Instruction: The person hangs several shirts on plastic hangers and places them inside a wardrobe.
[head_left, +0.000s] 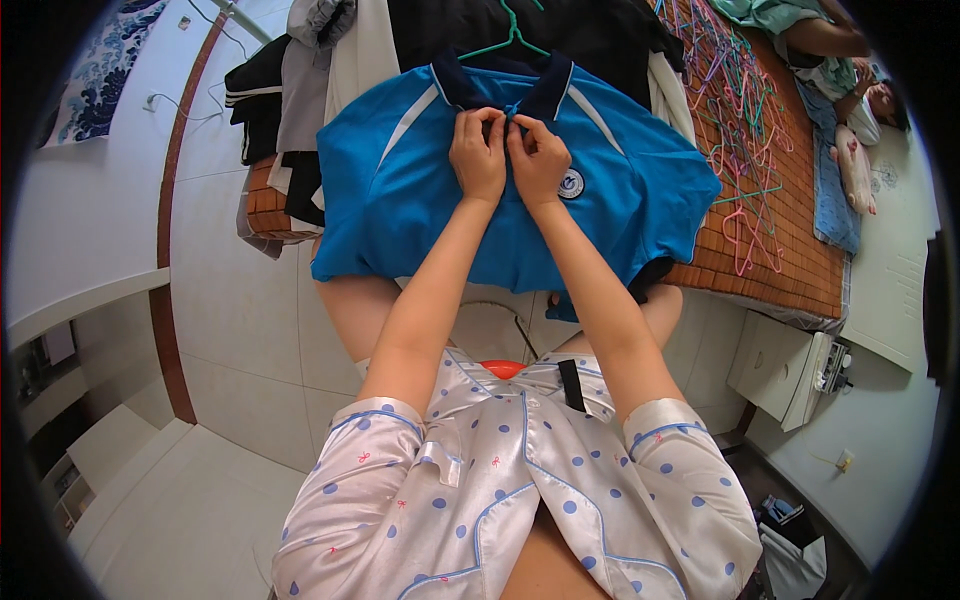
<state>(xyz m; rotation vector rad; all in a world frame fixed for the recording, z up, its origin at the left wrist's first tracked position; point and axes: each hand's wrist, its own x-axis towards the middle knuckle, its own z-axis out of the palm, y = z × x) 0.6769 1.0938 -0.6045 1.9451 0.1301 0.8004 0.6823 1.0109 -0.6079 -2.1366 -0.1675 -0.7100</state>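
A blue polo shirt (420, 202) with a navy collar lies spread across the bed's edge and over my knees. My left hand (478, 156) pinches one side of its front placket just below the collar. Close beside it, my right hand (537, 159) pinches the other side, left of a round chest badge (571, 183). The fingertips of both hands nearly meet, and the small piece of cloth or button between them is mostly hidden. A green hanger (513, 36) rises from the collar opening, its arms running down into the neck.
Many coloured hangers (739, 135) lie heaped on the brown bed mat (780, 277) at right. Black garments (525, 30) lie beyond the shirt, with more folded clothes (304, 97) to the left. A person (870, 105) reclines at far right beside a plush toy (853, 169).
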